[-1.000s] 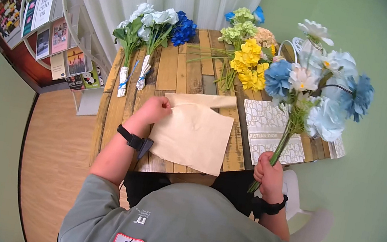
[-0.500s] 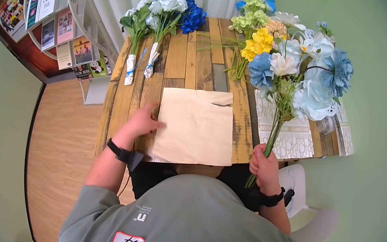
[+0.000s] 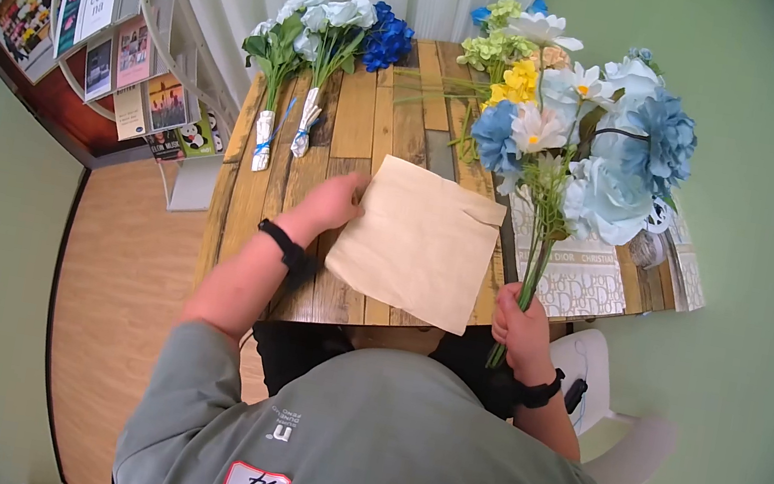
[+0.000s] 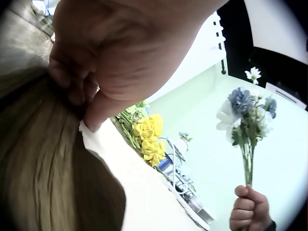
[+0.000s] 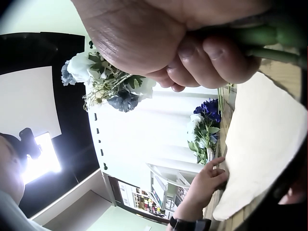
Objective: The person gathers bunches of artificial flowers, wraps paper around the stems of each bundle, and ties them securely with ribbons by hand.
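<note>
My right hand (image 3: 521, 332) grips the green stems of a bouquet of artificial flowers (image 3: 606, 201), pale blue, dusty blue and white, held upright at the table's right front. The blooms lean over the back right of the table. A beige sheet of wrapping paper (image 3: 417, 247) lies slanted at the table's front, with a small tear near its right edge. At its left edge, my left hand (image 3: 335, 201) pinches the paper; in the left wrist view the thumb (image 4: 96, 115) lies on the edge, with the other fingers partly hidden in shadow.
Two white-flower bunches with wrapped stems (image 3: 264, 136) lie at the back left beside dark blue flowers (image 3: 388, 39). Yellow flowers (image 3: 516, 82) and green ones lie behind the bouquet. Patterned silvery paper (image 3: 583, 283) is at the right; a white chair (image 3: 589, 375) stands below it.
The left hand moved from the paper's lower left edge up and right to its upper left edge. The sheet has turned clockwise and shifted right. The bouquet moved left, still in the right hand.
</note>
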### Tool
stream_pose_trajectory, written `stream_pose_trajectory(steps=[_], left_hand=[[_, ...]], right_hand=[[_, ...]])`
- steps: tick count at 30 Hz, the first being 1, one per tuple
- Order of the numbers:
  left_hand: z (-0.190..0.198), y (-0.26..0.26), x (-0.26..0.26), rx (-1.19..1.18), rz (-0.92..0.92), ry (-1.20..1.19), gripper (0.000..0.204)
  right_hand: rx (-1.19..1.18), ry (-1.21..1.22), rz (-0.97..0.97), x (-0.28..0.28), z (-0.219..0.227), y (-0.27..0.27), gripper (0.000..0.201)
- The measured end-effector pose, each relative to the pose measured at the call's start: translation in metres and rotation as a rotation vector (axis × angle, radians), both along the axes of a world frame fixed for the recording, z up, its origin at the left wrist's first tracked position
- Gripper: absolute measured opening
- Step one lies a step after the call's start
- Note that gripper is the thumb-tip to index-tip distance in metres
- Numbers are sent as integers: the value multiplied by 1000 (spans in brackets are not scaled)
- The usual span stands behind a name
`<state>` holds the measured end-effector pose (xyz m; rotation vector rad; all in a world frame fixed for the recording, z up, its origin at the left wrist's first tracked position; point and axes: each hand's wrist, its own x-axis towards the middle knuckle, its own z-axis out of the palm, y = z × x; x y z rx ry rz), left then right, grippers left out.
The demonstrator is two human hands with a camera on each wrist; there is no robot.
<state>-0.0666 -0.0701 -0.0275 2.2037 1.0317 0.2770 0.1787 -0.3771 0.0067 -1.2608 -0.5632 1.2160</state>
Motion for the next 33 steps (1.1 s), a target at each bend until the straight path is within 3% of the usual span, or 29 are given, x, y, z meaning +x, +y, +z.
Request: stream_pose_trajectory(steps=[4, 6, 10, 13, 17, 19, 23, 25, 31, 32, 33], left_hand=[[6, 27, 10, 101, -31, 22, 41], [8, 25, 4, 181, 148, 69, 41], [18, -20, -25, 14, 314, 287, 48], [26, -59, -34, 59, 339, 467, 49], [10, -63, -32, 106, 320, 486, 42], [4, -52, -32, 81, 175, 474, 30], [4, -20, -43, 34, 143, 244, 18], [9, 9, -47, -197, 41, 173, 17], [22, 39, -17, 55, 230, 43, 37], [9, 41, -16, 49, 231, 35, 37], [-12, 47, -15, -83, 361, -143, 41]], right_hand=[[3, -7, 4, -3, -1, -11, 14], [-33, 9, -17, -2, -2, -18, 13], [-37, 39, -47, 11, -16, -37, 14], [-55, 103, -59, 20, -31, -51, 12], [-43, 126, -29, 27, -32, -42, 12], [-25, 110, -14, 27, -25, -31, 16], [17, 61, 26, 28, -15, -22, 16], [5, 41, 30, 27, -17, -22, 16], [-45, 52, 79, 10, -13, -17, 14], [-53, 77, 91, 6, -11, -15, 14], [-57, 68, 91, 4, -10, -13, 14]])
